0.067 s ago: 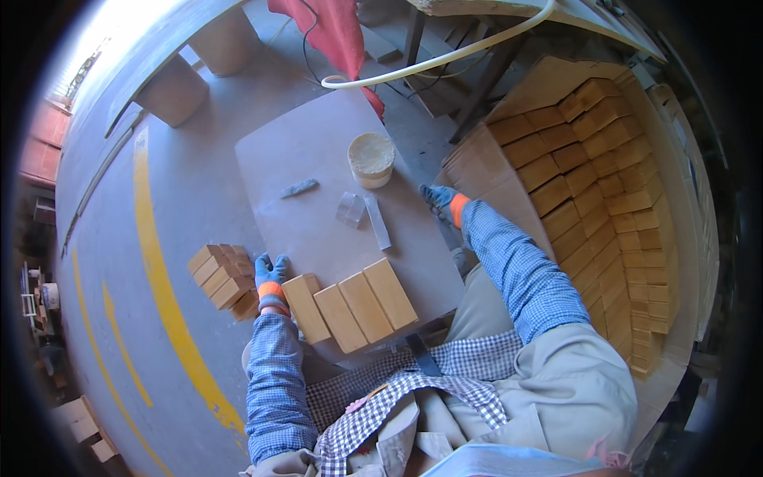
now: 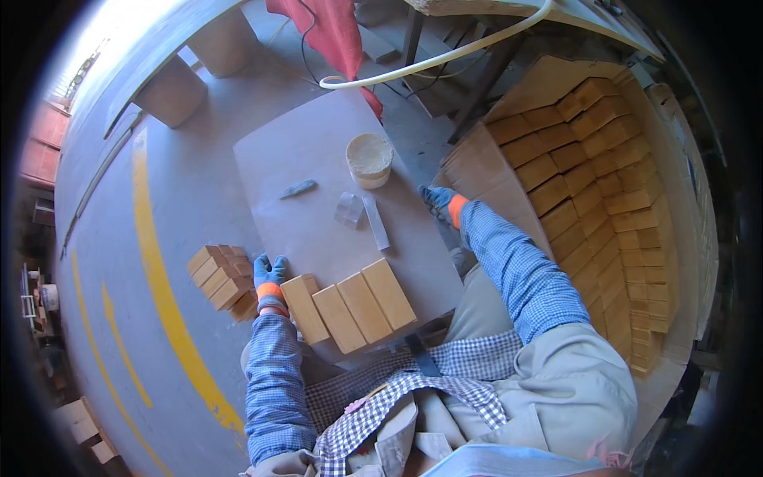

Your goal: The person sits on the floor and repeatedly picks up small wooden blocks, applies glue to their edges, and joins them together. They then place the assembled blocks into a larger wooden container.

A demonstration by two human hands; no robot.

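My left hand [image 2: 270, 274], in a blue-grey glove with an orange cuff, is at the left edge of a low grey table [image 2: 278, 167]. Its thumb lies over the top and its fingers run along the outer side, closed on the edge. My right hand [image 2: 439, 203], gloved alike, grips the table's right edge; some fingers are hidden. Several yellowish-brown wooden blocks [image 2: 352, 318] lie along the table's near side, beside my left wrist. Farther in are a round pale tub [image 2: 369, 156], a flat grey strip [image 2: 376, 222], a small clear-grey piece [image 2: 348, 209] and a grey bar [image 2: 299, 189].
A stack of similar blocks [image 2: 225, 274] stands left of the table. On the right, a large open cardboard box [image 2: 493, 179] holds rows of blocks. Behind are a white hose [image 2: 445, 60], a red cloth [image 2: 334, 36] and a wooden bench [image 2: 477, 6]. Yellow lines [image 2: 155, 246] mark the floor.
The table and the things on it sit very slightly farther left in the picture. Both hands keep their places at the table's edges.
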